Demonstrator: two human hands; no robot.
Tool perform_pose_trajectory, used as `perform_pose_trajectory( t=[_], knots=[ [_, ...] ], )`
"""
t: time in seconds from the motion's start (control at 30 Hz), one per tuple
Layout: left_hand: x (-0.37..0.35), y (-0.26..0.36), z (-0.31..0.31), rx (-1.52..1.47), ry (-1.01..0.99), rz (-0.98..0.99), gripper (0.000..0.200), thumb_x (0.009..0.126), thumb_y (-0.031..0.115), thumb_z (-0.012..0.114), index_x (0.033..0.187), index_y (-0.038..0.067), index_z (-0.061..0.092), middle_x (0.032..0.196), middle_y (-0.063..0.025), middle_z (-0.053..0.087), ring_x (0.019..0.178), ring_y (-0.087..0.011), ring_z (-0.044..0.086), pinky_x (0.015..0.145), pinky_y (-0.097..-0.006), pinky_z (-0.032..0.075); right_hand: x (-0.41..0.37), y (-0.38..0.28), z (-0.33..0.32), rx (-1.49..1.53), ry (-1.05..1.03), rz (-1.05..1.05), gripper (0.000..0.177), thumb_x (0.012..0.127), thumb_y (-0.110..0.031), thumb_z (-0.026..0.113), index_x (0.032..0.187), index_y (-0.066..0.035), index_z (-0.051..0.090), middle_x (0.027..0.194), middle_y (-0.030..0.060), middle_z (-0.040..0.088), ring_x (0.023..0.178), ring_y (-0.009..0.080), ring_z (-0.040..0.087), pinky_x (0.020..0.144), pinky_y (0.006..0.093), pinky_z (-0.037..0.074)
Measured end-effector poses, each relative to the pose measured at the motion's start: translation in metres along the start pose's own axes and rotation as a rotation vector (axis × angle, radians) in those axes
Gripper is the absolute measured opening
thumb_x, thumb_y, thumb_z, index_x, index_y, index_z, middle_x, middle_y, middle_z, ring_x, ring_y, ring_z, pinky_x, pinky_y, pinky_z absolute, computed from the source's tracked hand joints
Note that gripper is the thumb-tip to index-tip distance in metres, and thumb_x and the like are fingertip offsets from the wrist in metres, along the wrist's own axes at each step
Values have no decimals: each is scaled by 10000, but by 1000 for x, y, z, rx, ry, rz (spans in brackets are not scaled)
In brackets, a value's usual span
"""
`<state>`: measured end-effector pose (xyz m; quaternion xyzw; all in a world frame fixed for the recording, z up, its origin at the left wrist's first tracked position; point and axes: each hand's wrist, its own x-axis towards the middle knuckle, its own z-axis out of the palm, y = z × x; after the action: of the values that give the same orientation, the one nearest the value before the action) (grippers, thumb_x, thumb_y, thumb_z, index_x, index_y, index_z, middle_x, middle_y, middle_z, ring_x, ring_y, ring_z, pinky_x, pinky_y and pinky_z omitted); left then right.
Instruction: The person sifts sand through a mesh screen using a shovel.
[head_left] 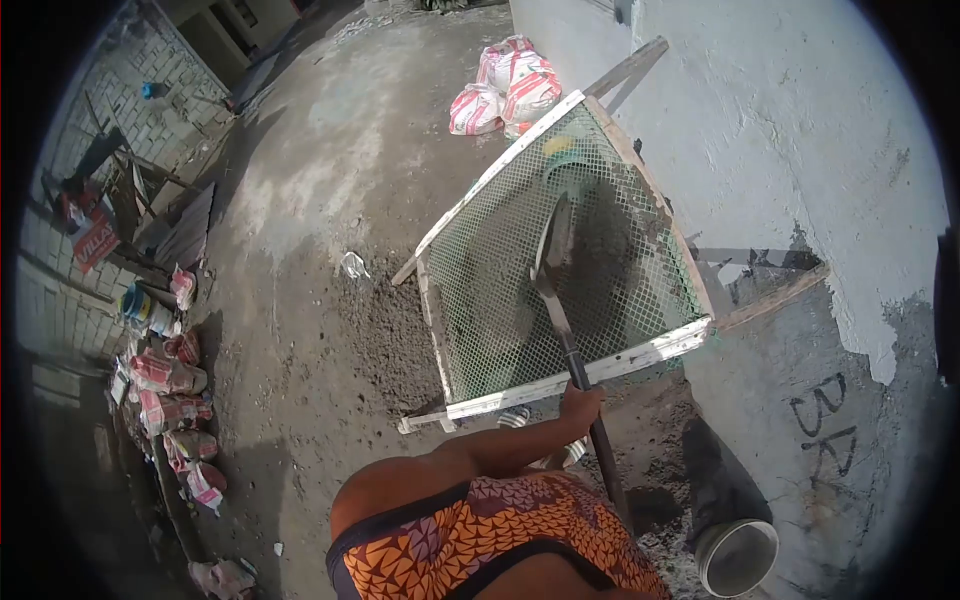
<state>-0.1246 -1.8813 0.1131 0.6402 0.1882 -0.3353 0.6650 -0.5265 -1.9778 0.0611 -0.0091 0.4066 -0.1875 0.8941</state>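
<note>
My left hand [581, 402] is closed around the dark handle of a shovel [560, 325]. The shovel's blade [553, 238] is up against the middle of a sieve screen [490, 310], which has green mesh in a white-edged wooden frame. This screen stands tilted, propped on wooden poles beside the wall. Grey sand [385, 345] lies on the ground by its left side, and a dark patch shows behind the mesh. My right hand is out of view. The lower end of the shovel handle passes behind my patterned top [500, 530].
A white bucket [738, 558] lies at the lower right beside the painted wall [780, 130]. White and red sacks [508, 88] are piled beyond the screen. Several more sacks [168, 375] line the left side, near a red sign [95, 240]. Crumpled plastic [355, 265] lies on the ground.
</note>
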Motion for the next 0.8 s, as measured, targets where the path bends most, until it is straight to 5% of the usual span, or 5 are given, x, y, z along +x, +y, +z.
perform_pose_trajectory(
  t=[0.1, 0.3, 0.5, 0.63, 0.8],
  knots=[
    [78, -21, -35, -172, 125, 8, 486, 856, 64, 675, 1196, -33, 342, 711, -122, 502, 481, -226, 544, 414, -401, 460, -31, 12, -34, 12, -105, 42, 229, 982, -216, 538, 1051, -37, 664, 883, 110, 719, 695, 210, 708, 531, 354, 610],
    [148, 0, -29, -207, 272, -187, 498, 870, 59, 579, 1306, -11, 350, 727, -122, 496, 575, -222, 525, 511, -433, 446, -15, -13, 35, 21, 36, 36, 258, 971, -270, 531, 960, -68, 692, 792, 101, 715, 580, 223, 662, 476, 391, 551],
    [-34, -35, 109, -69, 25, -23, 508, 834, 72, 674, 1223, -26, 363, 727, -101, 516, 526, -221, 554, 453, -396, 445, -142, -122, -53, 10, 167, 75, 338, 998, -348, 495, 1074, -51, 637, 755, 75, 639, 538, 204, 591, 505, 388, 506],
    [-77, -19, 97, -179, -147, 31, 454, 836, 71, 692, 1159, -32, 389, 730, -104, 531, 558, -223, 583, 489, -391, 491, -160, -125, -59, -63, 128, 11, 294, 985, -302, 509, 1057, -60, 658, 782, 110, 677, 541, 217, 614, 491, 387, 510],
    [-9, -3, 36, -195, 109, -52, 465, 839, 61, 624, 1201, -60, 359, 681, -119, 529, 484, -209, 542, 436, -388, 463, -108, -37, -41, -24, 93, -196, 253, 962, -292, 548, 1047, -81, 659, 704, 114, 656, 475, 210, 570, 443, 366, 469]
  ],
)
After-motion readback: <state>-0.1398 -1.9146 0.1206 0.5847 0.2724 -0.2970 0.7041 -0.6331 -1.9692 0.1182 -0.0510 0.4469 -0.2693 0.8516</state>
